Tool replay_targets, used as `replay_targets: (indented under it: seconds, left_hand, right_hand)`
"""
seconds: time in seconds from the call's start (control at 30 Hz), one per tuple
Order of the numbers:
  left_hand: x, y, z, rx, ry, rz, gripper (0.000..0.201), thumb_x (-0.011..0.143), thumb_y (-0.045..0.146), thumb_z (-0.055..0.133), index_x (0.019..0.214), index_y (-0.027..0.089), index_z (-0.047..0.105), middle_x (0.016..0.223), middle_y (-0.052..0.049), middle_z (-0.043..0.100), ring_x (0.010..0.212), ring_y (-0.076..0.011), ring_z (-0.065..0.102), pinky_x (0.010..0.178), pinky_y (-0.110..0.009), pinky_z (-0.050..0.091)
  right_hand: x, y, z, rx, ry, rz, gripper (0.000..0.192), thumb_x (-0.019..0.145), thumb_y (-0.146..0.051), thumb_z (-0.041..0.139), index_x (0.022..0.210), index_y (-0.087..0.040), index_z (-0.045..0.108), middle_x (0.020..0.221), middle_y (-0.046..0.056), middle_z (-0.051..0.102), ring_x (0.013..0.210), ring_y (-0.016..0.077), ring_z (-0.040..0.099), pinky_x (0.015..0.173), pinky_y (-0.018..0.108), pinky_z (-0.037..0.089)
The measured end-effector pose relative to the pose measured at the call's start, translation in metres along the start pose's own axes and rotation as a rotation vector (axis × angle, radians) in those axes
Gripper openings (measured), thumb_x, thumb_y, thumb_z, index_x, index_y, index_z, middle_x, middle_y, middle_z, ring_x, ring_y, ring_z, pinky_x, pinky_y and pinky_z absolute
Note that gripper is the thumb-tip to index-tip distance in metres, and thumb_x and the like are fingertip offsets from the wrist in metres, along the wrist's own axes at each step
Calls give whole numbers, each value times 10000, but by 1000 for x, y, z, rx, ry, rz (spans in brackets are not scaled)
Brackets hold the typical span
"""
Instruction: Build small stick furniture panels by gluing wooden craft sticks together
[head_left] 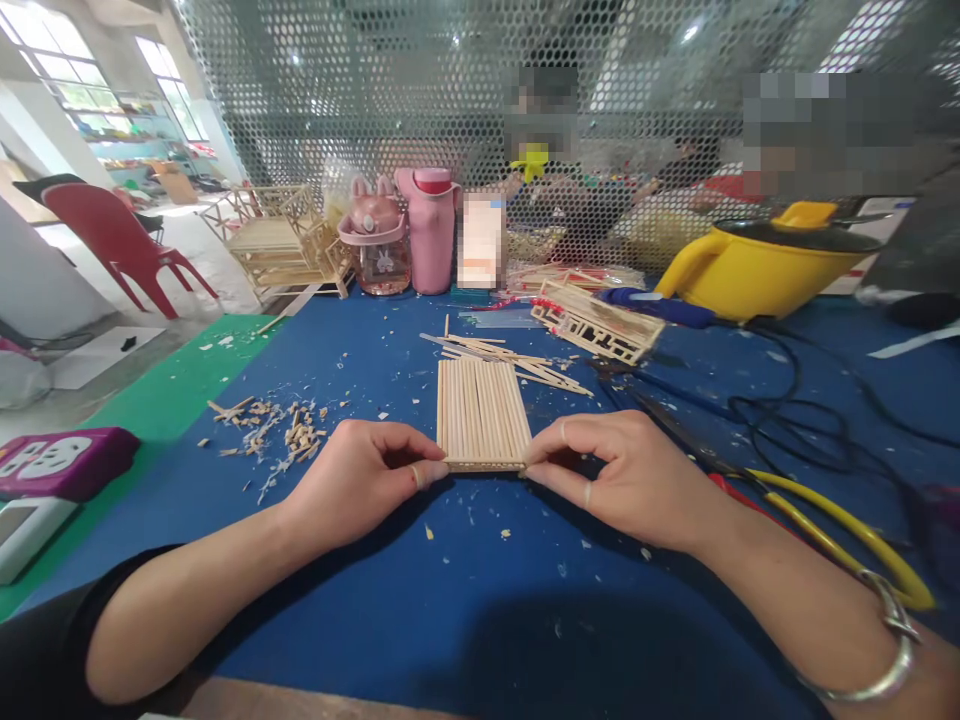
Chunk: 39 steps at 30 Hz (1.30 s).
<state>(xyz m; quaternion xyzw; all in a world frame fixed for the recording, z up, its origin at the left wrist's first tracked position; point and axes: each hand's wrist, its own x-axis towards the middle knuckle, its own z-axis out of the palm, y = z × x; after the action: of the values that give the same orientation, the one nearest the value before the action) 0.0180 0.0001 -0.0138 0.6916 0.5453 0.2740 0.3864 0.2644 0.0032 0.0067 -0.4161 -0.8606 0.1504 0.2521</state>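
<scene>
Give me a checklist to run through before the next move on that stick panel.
1. Left hand pinching the stick panel at its near left corner: ok.
2. Right hand pinching the near right corner: ok.
3. Panel flat on the blue mat: ok.
4. Sticks side by side, no visible gaps: ok.
5. Near crosspiece bonded: cannot tell.
6. Loose sticks touch the far edge: not ok.

We note a blue-covered worktop (465,600) carrying a flat panel of wooden sticks (482,414), loose sticks (510,358), wood offcuts (281,432), a yellow pot (765,268) and black cables (787,410).
</scene>
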Motion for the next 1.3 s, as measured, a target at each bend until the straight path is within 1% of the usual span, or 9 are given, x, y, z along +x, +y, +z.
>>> replay_targets:
  seconds: [0.2, 0.33, 0.43, 0.57, 0.87, 1.03, 1.17, 1.23, 1.3]
  left_hand:
    - [-2, 0, 2, -28, -2, -56, 270, 717, 440, 651, 799, 191, 714, 714, -15, 712, 619, -141, 593, 568, -241, 450]
    - [-2, 2, 1, -34, -4, -57, 273, 714, 431, 655, 792, 175, 708, 714, -22, 711, 621, -143, 598, 574, -246, 453]
    - [-2, 3, 1, -32, -11, -43, 272, 719, 430, 652, 788, 172, 708, 709, -24, 711, 617, -146, 602, 573, -252, 456]
    - [-2, 2, 1, -31, -6, -45, 280, 711, 437, 661, 790, 173, 711, 700, -24, 714, 602, -149, 607, 559, -255, 463]
    - [-2, 3, 1, -43, -26, -36, 246, 729, 400, 650, 793, 166, 687, 711, -21, 694, 615, -133, 590, 572, -243, 456]
    - [0, 1, -1, -108, -89, 38, 193, 719, 301, 663, 840, 167, 596, 746, 1, 654, 636, -112, 589, 590, -227, 476]
    - [-3, 3, -8, 94, -51, 121, 197, 714, 323, 674, 808, 176, 583, 689, 16, 614, 606, -118, 565, 578, -244, 471]
    - [-5, 6, -10, 236, 29, 234, 209, 734, 356, 669, 823, 177, 607, 720, 3, 604, 607, -120, 548, 570, -249, 466]
    - [-5, 11, -7, 333, 100, 431, 195, 793, 343, 625, 893, 176, 636, 841, -36, 613, 709, -136, 567, 640, -265, 483]
  right_hand:
    - [0, -1, 0, 64, -9, 26, 63, 755, -197, 636, 748, -218, 696, 679, -41, 686, 583, 72, 590, 574, 186, 442]
    - [1, -2, -1, 165, -67, 153, 38, 737, -214, 642, 760, -206, 671, 643, -36, 653, 561, 80, 571, 544, 186, 445]
    - [1, -2, -2, 217, -82, 221, 128, 703, -205, 662, 826, -195, 629, 651, -38, 627, 576, 87, 569, 546, 187, 453]
    - [0, -3, -3, 172, -87, 182, 45, 738, -226, 632, 761, -196, 657, 611, -34, 623, 546, 86, 555, 532, 196, 434]
    - [1, -6, -1, 115, -38, 181, 108, 762, -202, 586, 711, -205, 680, 624, -38, 664, 551, 89, 577, 538, 195, 432]
    - [2, -6, 0, 64, -28, 143, 115, 758, -182, 584, 725, -213, 689, 626, -38, 670, 547, 94, 582, 539, 201, 430]
    - [2, -4, 0, 35, -34, 129, 105, 765, -197, 589, 729, -217, 686, 620, -40, 668, 540, 95, 580, 534, 204, 430]
    - [2, -4, -1, 26, -42, 127, 103, 769, -207, 589, 730, -218, 684, 627, -41, 668, 543, 93, 579, 539, 204, 430]
    - [2, -4, -2, 24, -51, 127, 104, 769, -206, 587, 730, -215, 682, 631, -42, 667, 548, 91, 578, 542, 203, 428]
